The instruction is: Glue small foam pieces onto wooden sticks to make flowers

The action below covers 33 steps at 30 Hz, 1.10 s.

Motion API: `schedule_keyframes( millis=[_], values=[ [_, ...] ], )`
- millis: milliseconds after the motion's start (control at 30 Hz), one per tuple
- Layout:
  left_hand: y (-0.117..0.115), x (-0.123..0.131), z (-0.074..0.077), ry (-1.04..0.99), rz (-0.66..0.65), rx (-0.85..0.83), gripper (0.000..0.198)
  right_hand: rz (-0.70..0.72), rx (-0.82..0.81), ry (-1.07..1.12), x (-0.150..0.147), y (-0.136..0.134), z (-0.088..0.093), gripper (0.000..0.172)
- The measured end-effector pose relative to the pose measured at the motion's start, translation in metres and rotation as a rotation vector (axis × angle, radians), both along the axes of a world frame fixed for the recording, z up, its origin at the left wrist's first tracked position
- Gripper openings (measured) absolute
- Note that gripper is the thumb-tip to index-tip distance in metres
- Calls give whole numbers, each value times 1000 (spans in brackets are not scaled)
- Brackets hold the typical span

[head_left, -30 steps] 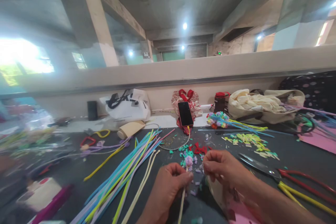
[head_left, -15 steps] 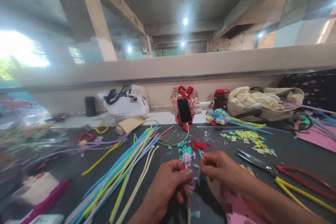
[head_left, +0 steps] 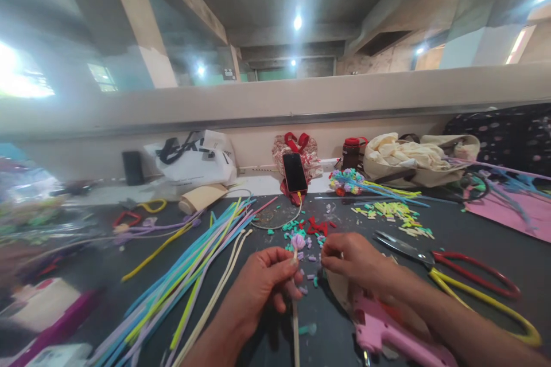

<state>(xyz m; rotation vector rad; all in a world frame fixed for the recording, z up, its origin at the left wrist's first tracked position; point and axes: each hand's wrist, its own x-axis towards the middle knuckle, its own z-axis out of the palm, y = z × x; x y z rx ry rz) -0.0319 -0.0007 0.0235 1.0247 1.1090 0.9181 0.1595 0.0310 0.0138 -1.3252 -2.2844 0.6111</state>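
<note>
My left hand (head_left: 262, 287) pinches a cream stick (head_left: 295, 321) topped with a small purple flower-like piece (head_left: 298, 241), held upright over the dark table (head_left: 473, 235). My right hand (head_left: 353, 258) is beside it with fingertips pressed together, just right of the flower; what they hold is too small to make out. Small teal, red and purple cut pieces (head_left: 307, 229) lie scattered just beyond both hands.
A pink glue gun (head_left: 383, 330) lies under my right forearm. Scissors with red and yellow handles (head_left: 456, 272) lie to the right. A fan of long coloured strips (head_left: 202, 264) spreads on the left. A phone (head_left: 295, 172), bags (head_left: 196, 160) and a red-lidded bottle (head_left: 352, 152) stand at the back.
The view has tilted down and shifted, so the pink glue gun now shows under my right arm. Both hands have stayed together around the flower-topped stick.
</note>
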Motion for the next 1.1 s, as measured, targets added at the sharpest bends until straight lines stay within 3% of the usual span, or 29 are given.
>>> schedule_keyframes(
  millis=[200,467,733,900,967,1100],
  values=[
    [2,-3,-5,-10,-77,-14,20,106,83,-180,9,0,9,12],
    [1,-1,-6,1,-125,-5,18,306,64,-194,12,-3,15,12],
    [2,-1,-5,8,-141,-12,19,128,72,-114,13,-6,24,8],
    [0,1,-5,-14,-120,-3,19,17,-9,-148,42,-46,30,10],
    [0,2,-5,-20,-137,-21,20,-105,12,-209,53,-66,25,9],
    [-2,4,-4,-5,-178,-31,22,-157,75,-362,58,-93,6,21]
  ],
)
